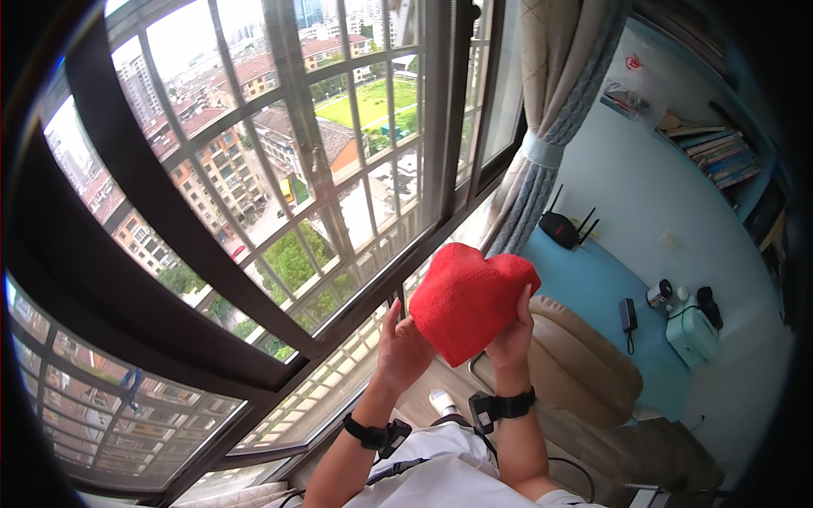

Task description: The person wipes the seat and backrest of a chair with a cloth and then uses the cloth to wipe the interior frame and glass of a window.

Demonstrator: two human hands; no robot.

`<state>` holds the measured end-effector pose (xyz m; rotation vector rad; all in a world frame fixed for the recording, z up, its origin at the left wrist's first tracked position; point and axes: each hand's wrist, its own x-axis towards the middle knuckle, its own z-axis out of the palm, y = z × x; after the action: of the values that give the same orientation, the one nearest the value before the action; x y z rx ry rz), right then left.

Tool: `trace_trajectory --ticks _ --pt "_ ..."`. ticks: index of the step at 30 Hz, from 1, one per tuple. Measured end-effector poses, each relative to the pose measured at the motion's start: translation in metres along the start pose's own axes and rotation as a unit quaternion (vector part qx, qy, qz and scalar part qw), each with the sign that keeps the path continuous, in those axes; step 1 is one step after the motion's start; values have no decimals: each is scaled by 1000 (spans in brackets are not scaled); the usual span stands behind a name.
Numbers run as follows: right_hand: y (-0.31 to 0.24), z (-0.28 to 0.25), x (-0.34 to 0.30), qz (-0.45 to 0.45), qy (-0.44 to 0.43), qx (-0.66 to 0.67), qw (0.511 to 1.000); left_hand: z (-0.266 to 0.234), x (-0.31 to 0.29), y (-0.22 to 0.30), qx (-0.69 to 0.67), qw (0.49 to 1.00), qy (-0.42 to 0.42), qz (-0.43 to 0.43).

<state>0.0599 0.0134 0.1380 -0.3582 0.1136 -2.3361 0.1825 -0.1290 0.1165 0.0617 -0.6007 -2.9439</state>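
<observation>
Both hands hold a red heart-shaped cushion (468, 298) up in the air, in front of the window (279, 186). The left hand (400, 347) is closed on its lower left edge, with the fingers reaching behind the fabric, and the right hand (511, 334) is clamped on its lower right side, the thumb lying along the edge and the fingers hidden at the back. The pointed tip of the heart sits between the two palms, and the two rounded lobes rise above the grip, free of any support.

The cushion looks soft and fluffy, so I judge it is light and will give way under the fingers. It is not fragile and the plush surface should not slip easily. A pinch at one thin edge would let it flop, so a hold on both sides, as here, or a flat palm under the middle seems the best place.

Each wrist carries a black band (495, 406). Below and to the right of the grip stands a beige chair (584, 364), and further right a blue table (593, 288) with a black router (560, 229) and small white devices (690, 330). A tied curtain (542, 152) hangs above the grip.
</observation>
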Motion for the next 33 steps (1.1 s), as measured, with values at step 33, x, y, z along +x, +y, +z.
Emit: trace_trajectory --ticks 33 --pt "-34 -63 129 145 -105 -38 983 96 87 79 225 941 123 219"
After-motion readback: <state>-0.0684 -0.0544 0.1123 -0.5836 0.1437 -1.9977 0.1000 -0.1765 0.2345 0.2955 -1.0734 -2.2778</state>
